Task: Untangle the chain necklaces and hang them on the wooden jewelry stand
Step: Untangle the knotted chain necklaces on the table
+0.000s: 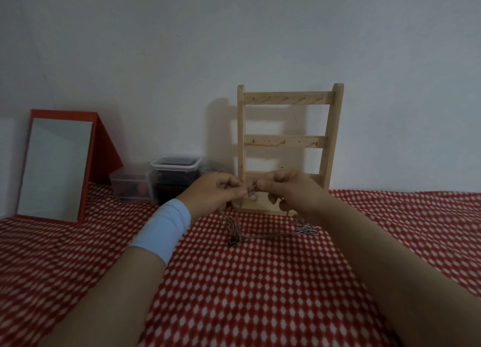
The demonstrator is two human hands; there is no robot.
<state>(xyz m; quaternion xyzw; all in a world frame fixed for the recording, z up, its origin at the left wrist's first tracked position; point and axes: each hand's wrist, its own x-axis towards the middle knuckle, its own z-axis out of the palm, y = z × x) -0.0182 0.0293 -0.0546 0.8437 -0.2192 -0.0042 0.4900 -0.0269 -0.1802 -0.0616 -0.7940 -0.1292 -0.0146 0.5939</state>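
Note:
A tangle of thin silver chain necklaces [252,191] is held up between my two hands, just in front of the foot of the wooden jewelry stand [286,141]. My left hand [213,190], with a light blue wristband, pinches the tangle from the left. My right hand [286,190] pinches it from the right. More chain [273,232] trails down onto the cloth below, with a clump at each end and a small dark pendant at the left end. The stand's three rails of hooks carry nothing.
A red and white patterned cloth [260,281] covers the surface. A red-framed mirror [56,169] leans against the wall at the left. Two clear plastic boxes [171,177] stand between the mirror and the stand. The white wall is right behind the stand.

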